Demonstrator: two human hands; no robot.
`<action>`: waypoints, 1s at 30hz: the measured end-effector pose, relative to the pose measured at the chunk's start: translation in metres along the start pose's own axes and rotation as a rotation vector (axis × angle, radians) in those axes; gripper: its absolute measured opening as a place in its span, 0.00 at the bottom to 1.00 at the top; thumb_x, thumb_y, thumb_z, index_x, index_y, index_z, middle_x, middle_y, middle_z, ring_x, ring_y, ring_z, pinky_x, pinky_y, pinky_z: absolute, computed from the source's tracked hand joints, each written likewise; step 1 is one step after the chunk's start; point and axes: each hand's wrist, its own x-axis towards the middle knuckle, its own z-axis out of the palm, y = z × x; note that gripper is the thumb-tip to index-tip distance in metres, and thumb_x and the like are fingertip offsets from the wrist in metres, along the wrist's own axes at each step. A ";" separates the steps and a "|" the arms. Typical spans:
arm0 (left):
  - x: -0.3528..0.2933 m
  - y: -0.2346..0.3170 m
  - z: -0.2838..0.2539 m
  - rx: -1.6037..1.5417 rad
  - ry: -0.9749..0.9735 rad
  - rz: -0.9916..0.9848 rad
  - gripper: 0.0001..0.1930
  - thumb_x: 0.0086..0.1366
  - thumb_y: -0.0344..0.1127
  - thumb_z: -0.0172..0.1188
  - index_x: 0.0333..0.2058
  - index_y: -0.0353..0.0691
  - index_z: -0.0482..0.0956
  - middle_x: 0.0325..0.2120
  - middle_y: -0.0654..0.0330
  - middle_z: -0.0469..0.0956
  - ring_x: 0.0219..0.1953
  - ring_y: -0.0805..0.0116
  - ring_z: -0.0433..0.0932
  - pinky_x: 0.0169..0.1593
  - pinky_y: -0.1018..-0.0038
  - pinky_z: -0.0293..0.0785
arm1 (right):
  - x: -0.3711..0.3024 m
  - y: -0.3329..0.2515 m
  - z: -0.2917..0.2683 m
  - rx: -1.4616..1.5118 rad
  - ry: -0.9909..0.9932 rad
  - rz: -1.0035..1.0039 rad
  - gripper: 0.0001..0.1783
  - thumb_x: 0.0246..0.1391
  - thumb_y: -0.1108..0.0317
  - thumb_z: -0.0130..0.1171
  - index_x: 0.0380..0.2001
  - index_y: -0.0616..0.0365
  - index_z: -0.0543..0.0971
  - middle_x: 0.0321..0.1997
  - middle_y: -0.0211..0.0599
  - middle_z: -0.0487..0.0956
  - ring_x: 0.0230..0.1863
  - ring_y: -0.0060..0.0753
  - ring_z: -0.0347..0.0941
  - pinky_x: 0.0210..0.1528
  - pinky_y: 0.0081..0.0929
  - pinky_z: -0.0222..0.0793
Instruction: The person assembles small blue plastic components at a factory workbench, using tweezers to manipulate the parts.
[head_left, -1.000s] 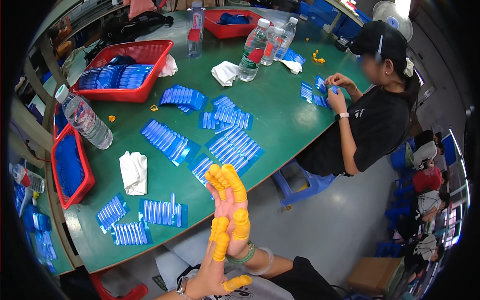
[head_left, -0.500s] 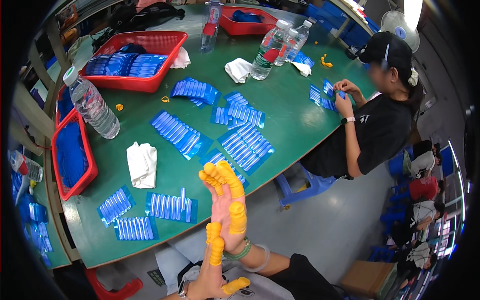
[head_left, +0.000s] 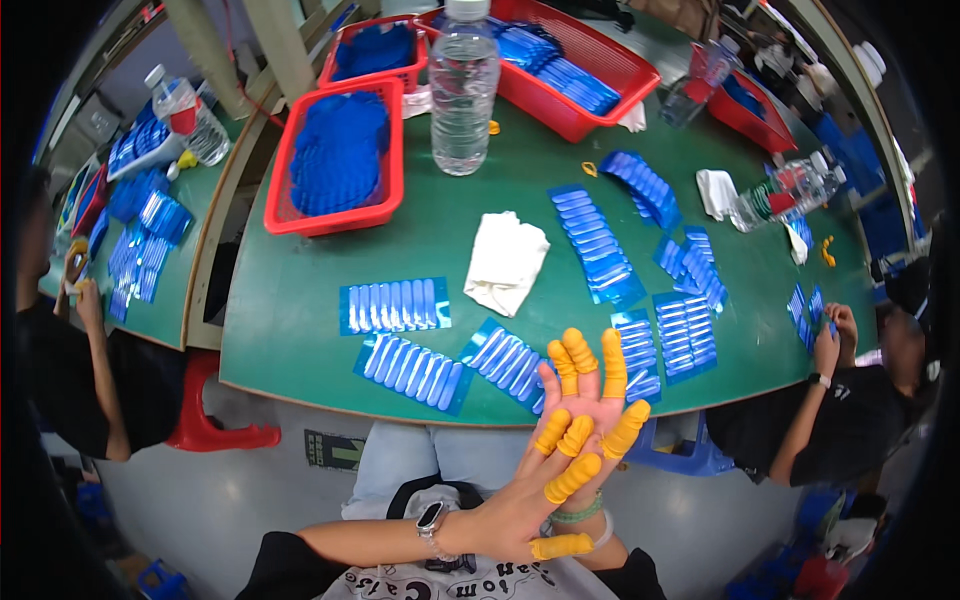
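Head view: nearest, the person's left hand [head_left: 520,510], with a watch [head_left: 431,517] at the wrist, has its fingers loosely spread and its thumb held out. It overlaps the right hand [head_left: 590,415], whose palm faces the camera with fingers also spread; whether the two touch, I cannot tell. Yellow finger cots [head_left: 572,478] cover both thumbs and several fingers. Just beyond, a blue strip pack [head_left: 505,365] lies on the green desk [head_left: 300,290] near its front edge, with two similar packs [head_left: 412,372] to its left. A folded white cloth [head_left: 507,265] lies behind them. Farther back are a red basket [head_left: 330,220] of blue pieces and an upright clear bottle [head_left: 463,110]. At far right, a co-worker [head_left: 770,430] sits at the desk.
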 end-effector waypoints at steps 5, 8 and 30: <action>-0.013 -0.005 -0.022 -0.010 0.093 -0.015 0.45 0.58 0.43 0.63 0.66 0.47 0.43 0.67 0.46 0.39 0.68 0.44 0.38 0.65 0.52 0.37 | -0.001 -0.004 -0.030 -0.476 0.047 -0.183 0.24 0.53 0.53 0.58 0.48 0.59 0.74 0.50 0.42 0.72 0.50 0.44 0.68 0.55 0.40 0.61; -0.034 0.000 -0.040 -0.043 0.128 -0.151 0.42 0.59 0.35 0.62 0.66 0.45 0.45 0.63 0.45 0.53 0.65 0.51 0.54 0.65 0.58 0.46 | 0.003 -0.024 -0.045 -1.377 -0.285 -0.480 0.25 0.44 0.56 0.66 0.45 0.57 0.76 0.47 0.38 0.73 0.49 0.45 0.67 0.53 0.39 0.62; -0.046 -0.021 -0.023 -1.009 0.457 -0.834 0.24 0.70 0.45 0.42 0.58 0.35 0.60 0.55 0.50 0.65 0.59 0.57 0.64 0.64 0.59 0.56 | -0.032 -0.036 -0.069 -1.533 -0.570 -0.587 0.14 0.32 0.78 0.67 0.29 0.55 0.83 0.34 0.30 0.79 0.37 0.33 0.75 0.36 0.30 0.68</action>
